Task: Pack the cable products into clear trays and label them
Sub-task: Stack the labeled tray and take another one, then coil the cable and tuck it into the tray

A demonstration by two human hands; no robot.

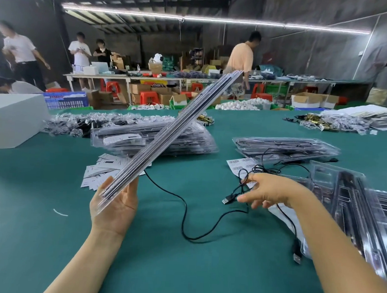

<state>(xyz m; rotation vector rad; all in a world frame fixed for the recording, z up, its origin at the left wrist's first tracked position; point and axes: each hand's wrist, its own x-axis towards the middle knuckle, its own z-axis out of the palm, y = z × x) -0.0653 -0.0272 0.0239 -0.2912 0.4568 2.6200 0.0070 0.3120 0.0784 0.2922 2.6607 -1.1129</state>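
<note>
My left hand (115, 207) grips the near end of a long clear tray (173, 129) with a black strip inside, held edge-on and slanting up to the right. A black cable (184, 215) runs from the tray's lower part across the green table (48, 239) to my right hand (268, 190). The right hand's fingers are loosely spread, and the cable's loops pass between its fingertips, with a USB plug (229, 198) hanging just left of them. Barcode labels (238, 165) lie beyond the right hand.
Stacks of packed clear trays lie mid-table (152, 139), further right (284, 146) and at my right (364, 211). Paper cards (101, 170) are scattered by the left hand. A second USB plug (296, 257) lies near my right forearm. White box (12, 119) at left. People stand beyond.
</note>
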